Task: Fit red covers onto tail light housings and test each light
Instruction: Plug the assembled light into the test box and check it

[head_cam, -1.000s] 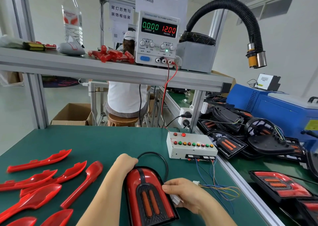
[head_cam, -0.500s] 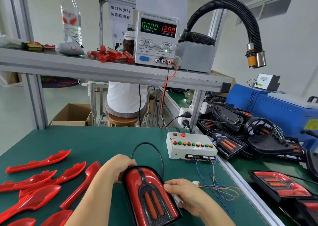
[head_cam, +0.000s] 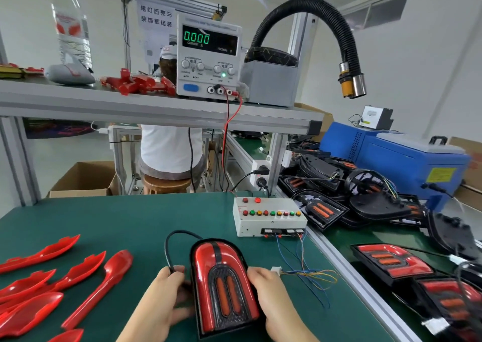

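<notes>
A: Found the tail light point(head_cam: 225, 287) where?

B: Flat on the green bench point(head_cam: 130, 224), near the front edge, rounded nose pointing away; wore its red cover point(head_cam: 206, 258) over the black housing, seemingly seated flush; clamped between both hands

A: Clamped how?

B: Curled the left hand point(head_cam: 167, 287) round the left edge and the right hand point(head_cam: 263, 287) round the right edge; set them apart, one on each flank, forearms coming in from below; probably squeezed inward to snap the cover home and steady the piece; could not tell, through the blur, whether the left fingertips also pinched the black cable point(head_cam: 169, 247) looping out behind

A: Why parked just there?

B: Put within easy reach of the test box point(head_cam: 268, 218), just beyond and to the right; left the white connector point(head_cam: 276, 270) touching or just beside the right hand, tied by thin coloured wires back to the box; not yet plugged in, so likely kept ready for the test; read 0.000 on the power supply point(head_cam: 208, 57) up on the shelf, hence no current drawn

A: And the spare parts?

B: Spread the loose red covers point(head_cam: 104, 284) to the left, apart from the hands, handy for picking; piled the black housings point(head_cam: 339, 198) beyond the bench rail at right
</notes>
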